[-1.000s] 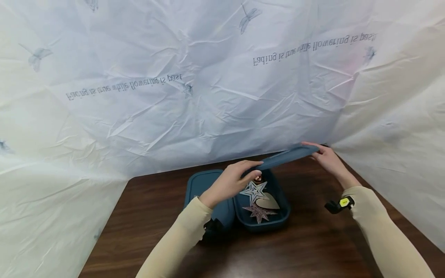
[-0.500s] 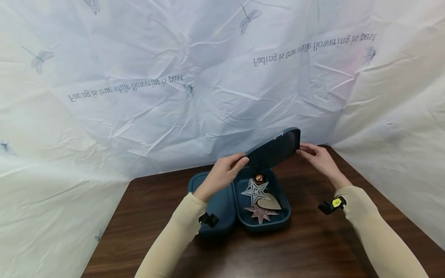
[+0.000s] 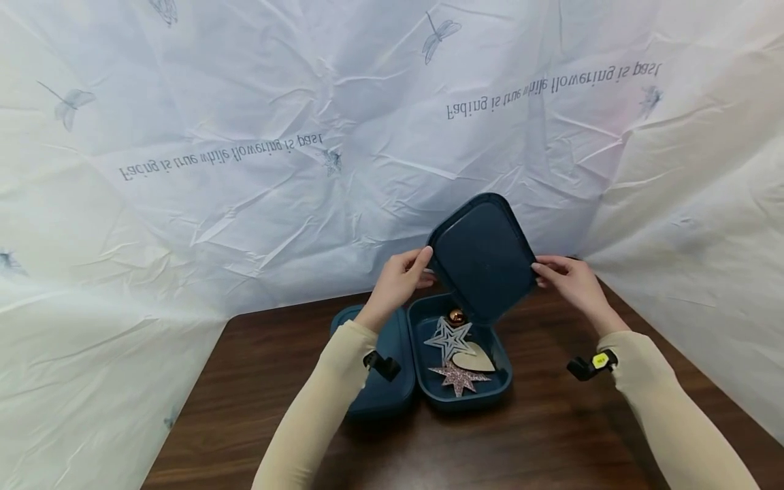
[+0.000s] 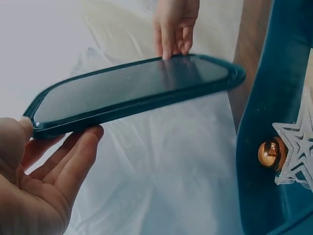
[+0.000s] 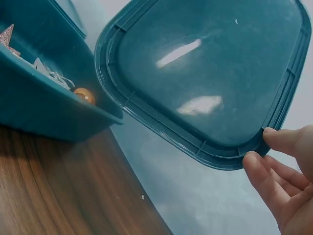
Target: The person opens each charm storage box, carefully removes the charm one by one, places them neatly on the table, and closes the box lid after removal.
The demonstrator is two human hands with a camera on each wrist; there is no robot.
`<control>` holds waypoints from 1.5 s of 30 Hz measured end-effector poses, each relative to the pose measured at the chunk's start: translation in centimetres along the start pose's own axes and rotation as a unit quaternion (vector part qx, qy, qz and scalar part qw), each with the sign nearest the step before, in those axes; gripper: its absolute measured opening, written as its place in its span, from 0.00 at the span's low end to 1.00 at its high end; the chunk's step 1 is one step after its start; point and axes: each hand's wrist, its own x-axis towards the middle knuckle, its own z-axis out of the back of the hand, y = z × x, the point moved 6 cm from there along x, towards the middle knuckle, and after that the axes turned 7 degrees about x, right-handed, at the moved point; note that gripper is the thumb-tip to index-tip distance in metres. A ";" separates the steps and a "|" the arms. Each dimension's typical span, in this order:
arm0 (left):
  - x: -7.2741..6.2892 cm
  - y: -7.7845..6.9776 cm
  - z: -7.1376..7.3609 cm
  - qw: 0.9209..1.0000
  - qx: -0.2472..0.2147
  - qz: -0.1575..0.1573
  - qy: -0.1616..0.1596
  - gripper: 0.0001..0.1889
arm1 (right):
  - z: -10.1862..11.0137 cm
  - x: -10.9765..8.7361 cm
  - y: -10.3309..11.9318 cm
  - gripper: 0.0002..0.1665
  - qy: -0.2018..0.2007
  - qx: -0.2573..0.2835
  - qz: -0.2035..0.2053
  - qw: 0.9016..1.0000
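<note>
Both hands hold a dark blue box lid [image 3: 484, 258], raised and tilted behind an open blue box, its rimmed underside facing the head camera. My left hand [image 3: 399, 282] pinches the lid's left edge, thumb on the near face and fingers behind. At the opposite edge my right hand [image 3: 569, 282] pinches a corner between thumb and fingers, plain in the right wrist view. Below, the open box [image 3: 450, 403] contains a white glittery star [image 3: 450, 338], a pink glittery star [image 3: 459, 378], a pale wooden heart [image 3: 474, 358] and a copper-coloured ball [image 3: 456, 316].
A second blue box with its lid on [image 3: 382, 367] stands directly left of the open one, partly behind my left forearm. Both rest on a dark wooden table [image 3: 257, 395]. White printed sheeting [image 3: 257, 224] rises behind the table and along its sides.
The lid has swung from nearly flat to steeply upright, so its underside now faces the head camera. Both hands kept hold of it, the left shifting slightly left. The boxes stayed in place.
</note>
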 end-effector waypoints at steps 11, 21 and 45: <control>3.4 2.1 -2.6 0.985 -0.145 0.080 -0.055 0.22 | 2.2 -1.1 -1.2 0.31 -0.054 -0.037 0.001 0.998; 4.5 2.2 -7.1 0.980 -0.155 0.120 -0.035 0.26 | 3.6 -2.3 -3.6 0.32 -0.059 -0.014 -0.039 0.997; 2.1 2.9 -18.5 0.973 -0.072 0.208 0.065 0.35 | 7.3 -4.8 -8.8 0.36 -0.040 -0.049 -0.122 0.991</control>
